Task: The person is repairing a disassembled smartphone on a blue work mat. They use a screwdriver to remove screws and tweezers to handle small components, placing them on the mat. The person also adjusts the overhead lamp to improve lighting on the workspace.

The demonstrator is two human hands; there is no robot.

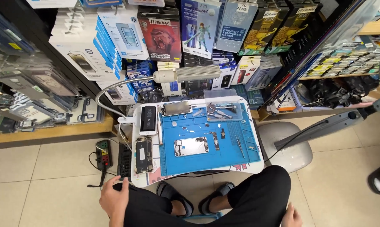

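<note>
My left hand (113, 199) rests on my left knee by the black tool case (124, 161) at the small table's left edge, fingers curled, holding nothing that I can see. My right hand (292, 217) lies on my right thigh at the bottom edge, partly cut off. On the blue work mat (169, 157) lies an opened phone body (191, 146) with small parts and tweezers (239, 146) beside it. Left of the mat lie a white phone (148, 119) and another opened phone (143, 154).
A gooseneck lamp (186, 75) hangs over the white table (257, 157). Shelves of boxed phone accessories (164, 33) stand behind. A black power strip (103, 154) lies on the tiled floor at left, a grey stool (289, 143) at right. A clear tray of tools (221, 112) sits at the mat's back.
</note>
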